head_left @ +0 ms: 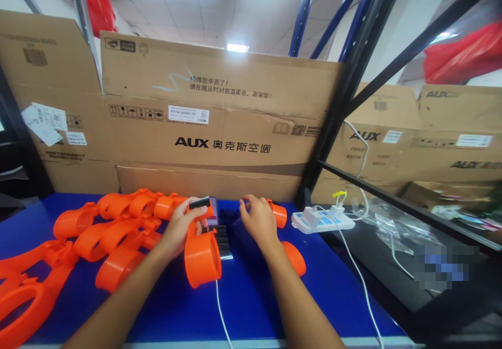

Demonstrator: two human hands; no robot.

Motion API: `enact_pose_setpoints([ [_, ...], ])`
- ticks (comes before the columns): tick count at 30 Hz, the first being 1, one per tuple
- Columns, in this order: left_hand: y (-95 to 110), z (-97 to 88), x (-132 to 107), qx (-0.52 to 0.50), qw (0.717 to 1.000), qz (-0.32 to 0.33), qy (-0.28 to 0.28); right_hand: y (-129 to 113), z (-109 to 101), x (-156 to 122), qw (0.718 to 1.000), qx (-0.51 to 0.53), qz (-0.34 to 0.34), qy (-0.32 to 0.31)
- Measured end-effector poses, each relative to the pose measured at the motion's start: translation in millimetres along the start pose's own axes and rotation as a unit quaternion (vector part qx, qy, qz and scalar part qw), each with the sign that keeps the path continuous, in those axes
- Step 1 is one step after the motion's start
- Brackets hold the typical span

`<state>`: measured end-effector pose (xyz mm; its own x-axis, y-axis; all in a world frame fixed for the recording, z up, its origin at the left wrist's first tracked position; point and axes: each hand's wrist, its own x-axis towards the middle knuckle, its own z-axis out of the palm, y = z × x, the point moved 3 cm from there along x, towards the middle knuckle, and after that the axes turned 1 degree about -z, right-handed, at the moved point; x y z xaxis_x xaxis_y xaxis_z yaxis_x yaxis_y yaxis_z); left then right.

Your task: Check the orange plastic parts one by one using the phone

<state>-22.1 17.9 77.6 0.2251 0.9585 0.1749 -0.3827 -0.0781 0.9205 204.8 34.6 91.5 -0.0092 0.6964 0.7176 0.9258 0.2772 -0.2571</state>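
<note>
My left hand (179, 228) is closed around an orange plastic piece with a wide ring (203, 259) at its lower end. A short black strip (200, 202) lies across the top of that piece, by my fingers. Below the grip, several black strips (223, 241) lie on the blue table, partly hidden by the ring. My right hand (259, 217) is above a dark blue bundle (239, 229), fingers loosely bent and apart, with nothing visible in them. Just beyond its wrist is another orange ringed piece (279, 216), partly covered by the hand and forearm.
Orange ringed pieces (117, 268) crowd the left of the blue table (168, 312). A phone-like screen (213, 210) is behind the strips. On the right, a white power strip (323, 221) trails cables near a black rack post (333, 113). A large cardboard panel (219, 113) stands behind.
</note>
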Motion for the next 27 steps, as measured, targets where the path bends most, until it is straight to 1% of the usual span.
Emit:
enact_pose_setpoints([
  [3, -4.5, 1.4, -0.5, 0.027, 1.0, -0.004, -0.014, -10.6, -7.0, -1.4, 0.994, 0.102, -0.025, 0.018],
  [7, -10.7, 3.9, -1.6, 0.058, 0.998, -0.018, -0.033, -33.8, -19.1, -8.1, 0.966, 0.241, -0.091, 0.021],
  [11, -12.8, 7.7, -3.2, 0.071, 0.996, -0.019, -0.051, -53.3, -27.7, -15.5, 0.937, 0.296, -0.183, -0.017],
  [13, -12.3, 9.0, -3.7, 0.079, 0.995, -0.013, -0.059, -56.3, -28.9, -16.9, 0.93, 0.304, -0.204, -0.03],
  [17, -9.1, 9.0, -5.1, 0.084, 0.995, -0.005, -0.061, -54.4, -27.5, -15.9, 0.925, 0.318, -0.203, -0.044],
  [21, -5.0, 7.7, -6.0, 0.051, 0.996, -0.004, -0.076, -54.1, -25.6, -15.2, 0.924, 0.326, -0.194, -0.048],
  [25, -0.5, 4.5, -1.7, 0.003, 0.997, 0.008, -0.08, -51.1, -25.4, -15.3, 0.932, 0.327, -0.152, -0.026],
  [27, 1.5, 0.3, 2.2, -0.02, 0.998, 0.017, -0.058, -45.4, -26.4, -14.4, 0.938, 0.327, -0.117, -0.002],
])
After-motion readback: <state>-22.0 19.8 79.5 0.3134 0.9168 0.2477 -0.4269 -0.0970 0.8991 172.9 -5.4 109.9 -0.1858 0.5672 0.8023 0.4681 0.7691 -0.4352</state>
